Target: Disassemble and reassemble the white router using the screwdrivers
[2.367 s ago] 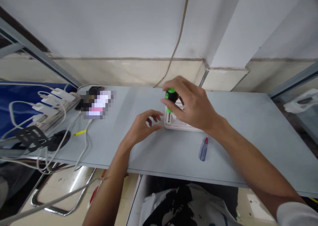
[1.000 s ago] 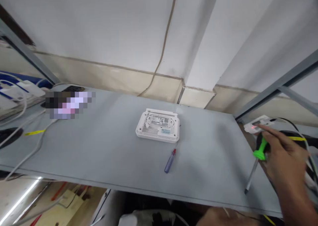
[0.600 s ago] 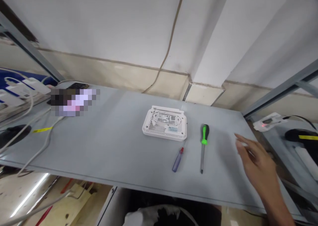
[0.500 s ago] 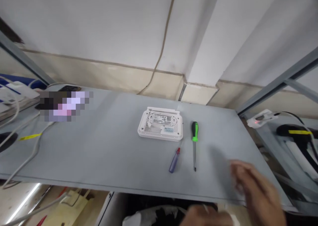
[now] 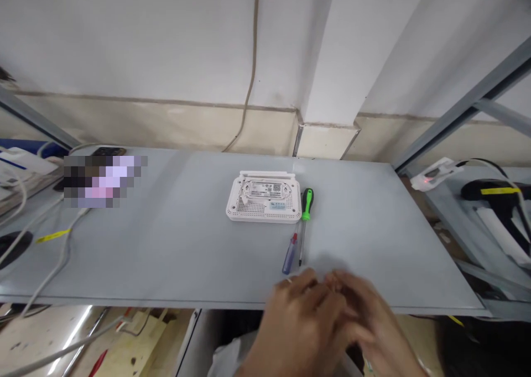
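Both hands are blurred at the table's front edge, my left hand (image 5: 301, 327) and my right hand (image 5: 365, 319) pressed close together, with nothing visible in them. A white router (image 5: 263, 197) lies upside down mid-table, its underside with vent holes and labels facing up. Against its right side lies a screwdriver (image 5: 305, 222) with a green-and-black handle, its shaft pointing toward me. Just left of that shaft lies a small blue tool (image 5: 290, 254) with a red end. Neither hand touches these things.
The grey tabletop (image 5: 166, 255) has a pixelated patch (image 5: 103, 181) at the back left. Beyond it are a white power strip (image 5: 20, 181) and cables. A wall stands behind. Right of the table, a lower shelf holds a white device (image 5: 435, 173) and a black tool (image 5: 489, 192).
The green-handled screwdriver has left my right hand and now lies beside the router. My hands have come together at the table's front edge. The view has shifted slightly.
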`<move>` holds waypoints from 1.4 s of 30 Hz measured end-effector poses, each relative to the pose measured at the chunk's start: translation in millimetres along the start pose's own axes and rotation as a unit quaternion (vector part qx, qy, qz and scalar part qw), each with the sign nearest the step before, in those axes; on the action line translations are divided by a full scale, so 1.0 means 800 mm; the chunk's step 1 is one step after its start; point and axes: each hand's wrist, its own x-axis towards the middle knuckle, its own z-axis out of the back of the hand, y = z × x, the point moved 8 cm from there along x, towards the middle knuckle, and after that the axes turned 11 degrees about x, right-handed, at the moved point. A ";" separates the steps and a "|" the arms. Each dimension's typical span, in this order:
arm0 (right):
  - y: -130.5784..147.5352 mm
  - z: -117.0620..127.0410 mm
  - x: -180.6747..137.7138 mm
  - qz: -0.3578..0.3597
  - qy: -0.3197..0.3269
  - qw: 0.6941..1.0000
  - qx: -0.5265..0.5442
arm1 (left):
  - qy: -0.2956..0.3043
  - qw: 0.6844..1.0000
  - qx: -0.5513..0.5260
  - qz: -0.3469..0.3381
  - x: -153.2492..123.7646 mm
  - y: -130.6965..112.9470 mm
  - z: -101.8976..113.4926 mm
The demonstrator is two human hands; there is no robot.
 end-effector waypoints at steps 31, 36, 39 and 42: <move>-0.266 -0.064 0.146 -0.273 0.217 0.937 0.001 | -0.042 0.986 0.132 0.097 -0.033 0.159 0.064; -0.266 -0.069 0.137 -0.287 0.179 0.940 0.044 | -0.050 0.986 0.106 0.120 -0.038 0.211 0.078; -0.265 -0.058 0.138 -0.314 0.152 0.936 0.053 | -0.014 0.988 0.083 0.133 -0.052 0.217 0.092; -0.254 -0.026 0.133 -0.338 0.090 0.936 0.034 | 0.004 0.984 0.050 0.169 -0.105 0.201 0.107</move>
